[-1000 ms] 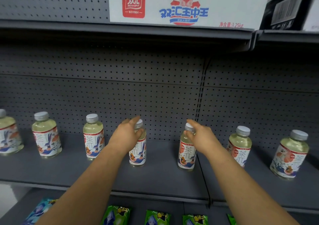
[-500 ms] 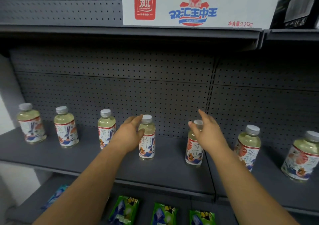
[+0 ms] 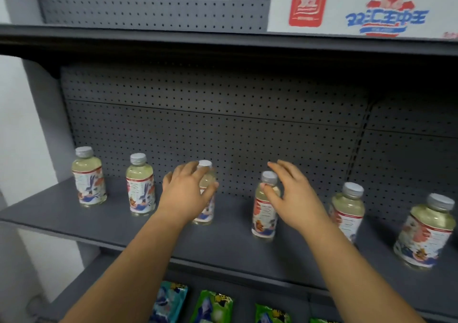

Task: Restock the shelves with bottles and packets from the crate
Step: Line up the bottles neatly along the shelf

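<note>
Head view shows six tea bottles spaced along the shelf [image 3: 62, 226], left hand [image 3: 184, 193] curled around the third bottle [image 3: 207, 198], right hand [image 3: 290, 193] spread loosely beside the fourth bottle [image 3: 264, 213]; gaps suggest restocking is unfinished.
</note>
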`<state>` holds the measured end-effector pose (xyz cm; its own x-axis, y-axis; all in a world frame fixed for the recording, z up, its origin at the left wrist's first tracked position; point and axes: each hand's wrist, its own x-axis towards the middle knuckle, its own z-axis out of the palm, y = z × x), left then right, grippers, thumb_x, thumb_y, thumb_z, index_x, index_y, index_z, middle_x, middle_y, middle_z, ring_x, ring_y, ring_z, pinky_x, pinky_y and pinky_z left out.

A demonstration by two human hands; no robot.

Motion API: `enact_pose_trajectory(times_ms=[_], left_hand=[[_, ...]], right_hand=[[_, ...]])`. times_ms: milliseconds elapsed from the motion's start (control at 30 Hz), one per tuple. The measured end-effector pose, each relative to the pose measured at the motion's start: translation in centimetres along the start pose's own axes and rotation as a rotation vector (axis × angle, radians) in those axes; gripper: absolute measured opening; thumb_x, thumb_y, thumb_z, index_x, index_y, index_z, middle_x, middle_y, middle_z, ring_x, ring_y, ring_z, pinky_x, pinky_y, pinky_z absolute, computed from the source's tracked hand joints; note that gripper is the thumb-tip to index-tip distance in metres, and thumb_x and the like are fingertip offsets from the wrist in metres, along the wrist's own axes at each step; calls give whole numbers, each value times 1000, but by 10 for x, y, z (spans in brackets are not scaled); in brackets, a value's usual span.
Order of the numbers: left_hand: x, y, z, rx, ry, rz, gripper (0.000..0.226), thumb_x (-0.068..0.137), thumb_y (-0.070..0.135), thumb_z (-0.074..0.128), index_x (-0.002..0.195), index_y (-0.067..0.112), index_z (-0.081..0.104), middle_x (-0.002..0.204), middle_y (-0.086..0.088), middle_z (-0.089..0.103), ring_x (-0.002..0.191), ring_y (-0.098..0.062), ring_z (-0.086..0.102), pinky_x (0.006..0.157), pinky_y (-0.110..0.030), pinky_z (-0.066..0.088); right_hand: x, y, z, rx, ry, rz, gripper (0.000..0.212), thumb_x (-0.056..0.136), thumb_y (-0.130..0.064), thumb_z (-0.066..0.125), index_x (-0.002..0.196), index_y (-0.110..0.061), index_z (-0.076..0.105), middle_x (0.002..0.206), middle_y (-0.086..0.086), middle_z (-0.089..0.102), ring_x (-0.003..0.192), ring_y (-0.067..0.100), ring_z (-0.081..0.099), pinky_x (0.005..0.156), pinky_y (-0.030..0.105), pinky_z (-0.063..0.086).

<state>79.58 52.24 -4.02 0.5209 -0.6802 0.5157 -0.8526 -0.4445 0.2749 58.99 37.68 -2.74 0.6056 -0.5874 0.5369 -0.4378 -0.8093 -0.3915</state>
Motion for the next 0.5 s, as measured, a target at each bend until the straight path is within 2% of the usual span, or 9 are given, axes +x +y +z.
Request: enact_pose_trajectory(times_ms=[100,200,367,500], left_hand=[[19,-49,-12,19,17,5,55,92,59,44,140,32,46,152,3,36,141,-21,27,114,-47,21],[38,-93,-20,47,26,27,57,91,62,43,140,33,45,154,4,33,142,-22,25,115,-48,18],[64,-152,-27,38,-9,55,58,92,64,39,141,34,43,155,4,28,143,-21,21,116,-51,16],[78,-183,-30,-2,0,32,55,92,59,45,139,32,47,153,2,34,141,-23,26,115,-53,19]], right_hand=[[22,-39,29,-39,-9,17,59,95,-56,49,149,-36,35,156,-12,26,138,12,35,110,36,36],[44,-72,58,-117,2,1,60,93,-57,51,148,-36,37,157,-10,28,144,12,24,113,36,32],[65,-109,98,-146,-16,58,63,90,-59,53,147,-35,40,156,-8,30,143,15,25,111,38,35],[79,-127,116,-124,-56,141,64,90,-63,50,147,-36,39,154,-7,32,140,18,30,107,39,40]])
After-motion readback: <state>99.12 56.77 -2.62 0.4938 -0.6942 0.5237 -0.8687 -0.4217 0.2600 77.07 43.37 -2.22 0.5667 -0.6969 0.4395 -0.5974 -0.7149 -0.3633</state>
